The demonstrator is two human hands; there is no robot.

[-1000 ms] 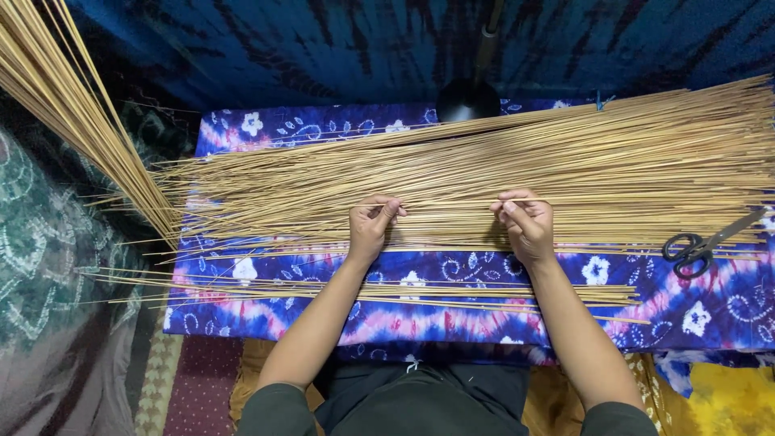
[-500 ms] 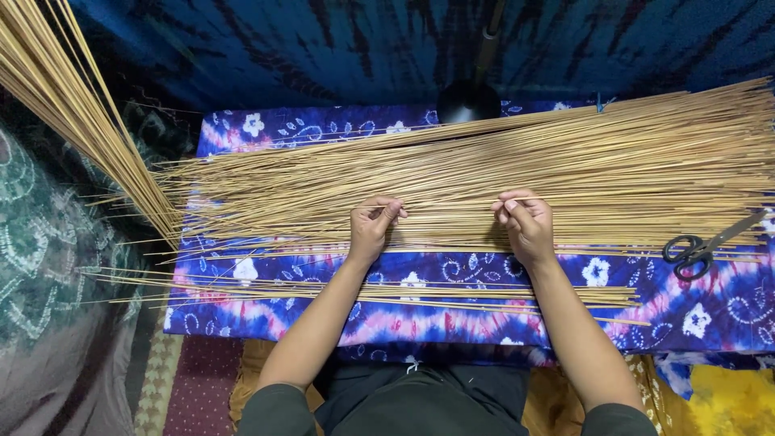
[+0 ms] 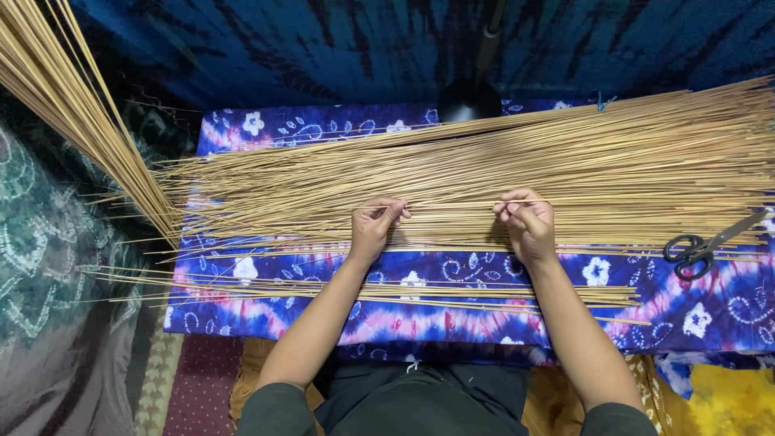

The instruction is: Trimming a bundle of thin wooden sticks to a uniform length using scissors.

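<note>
Head cam, looking down: my left hand (image 3: 373, 228) and right hand (image 3: 526, 224) are pinched shut on one thin stick (image 3: 452, 203), stretched between them over the big pile of sticks (image 3: 484, 173) on the cloth-covered bench (image 3: 452, 270). Almost no change vs. a sec ago; grip and spacing hold. Scissors (image 3: 704, 245) lie at right.

Both forearms reach forward, slightly apart. The left hand (image 3: 373, 228) and right hand (image 3: 526, 224) are curled, fingertips pinched.
</note>
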